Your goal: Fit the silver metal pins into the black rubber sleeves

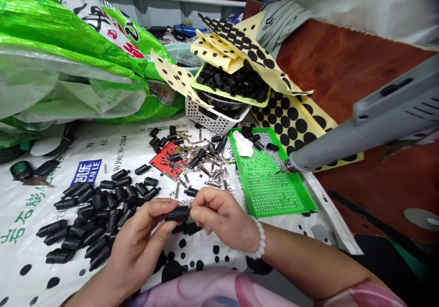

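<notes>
My left hand [140,243] and my right hand [221,218] meet low in the middle, and both pinch one small black plastic cylinder [178,214] between thumb and fingers. Under the hands lie a few more black pieces [188,228]. A heap of the same black parts [92,211] is spread to the left of my left hand. Small metal clips [202,163] are scattered just beyond the hands, on a printed white sheet [41,234].
A green tray [291,206] with rows of small screws sits right of the hands, a grey electric screwdriver [360,133] resting its tip on it. Behind stand a white basket [216,122] of black parts, yellow sheets of black dots [295,119], and green plastic bags [68,60].
</notes>
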Demonstrator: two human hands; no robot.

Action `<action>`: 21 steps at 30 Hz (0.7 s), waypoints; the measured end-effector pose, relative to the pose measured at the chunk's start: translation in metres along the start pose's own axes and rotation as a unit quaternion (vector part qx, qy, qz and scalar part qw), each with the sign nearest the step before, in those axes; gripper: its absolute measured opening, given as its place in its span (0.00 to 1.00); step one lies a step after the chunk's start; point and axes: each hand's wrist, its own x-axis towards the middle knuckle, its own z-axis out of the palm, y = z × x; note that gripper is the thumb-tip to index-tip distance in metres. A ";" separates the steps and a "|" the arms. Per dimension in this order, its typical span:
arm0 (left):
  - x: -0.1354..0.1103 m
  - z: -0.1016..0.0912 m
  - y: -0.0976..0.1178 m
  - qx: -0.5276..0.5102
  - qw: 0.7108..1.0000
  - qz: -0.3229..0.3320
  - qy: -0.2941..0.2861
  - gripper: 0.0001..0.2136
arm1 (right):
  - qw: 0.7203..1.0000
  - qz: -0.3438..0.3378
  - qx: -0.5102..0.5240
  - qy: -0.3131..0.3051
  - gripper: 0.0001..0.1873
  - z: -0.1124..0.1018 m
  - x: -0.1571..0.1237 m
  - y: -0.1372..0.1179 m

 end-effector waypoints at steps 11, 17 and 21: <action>-0.001 0.008 -0.005 -0.165 0.979 -0.090 -0.083 0.06 | 0.994 -0.081 -0.058 0.045 0.10 0.002 0.003 0.001; 0.004 0.014 -0.002 -0.290 0.943 -0.140 -0.083 0.07 | 0.997 -0.073 0.022 -0.004 0.10 0.001 0.004 -0.001; 0.004 0.013 -0.001 -0.332 0.923 -0.180 -0.077 0.07 | 0.993 -0.099 -0.029 0.053 0.09 -0.004 0.003 0.001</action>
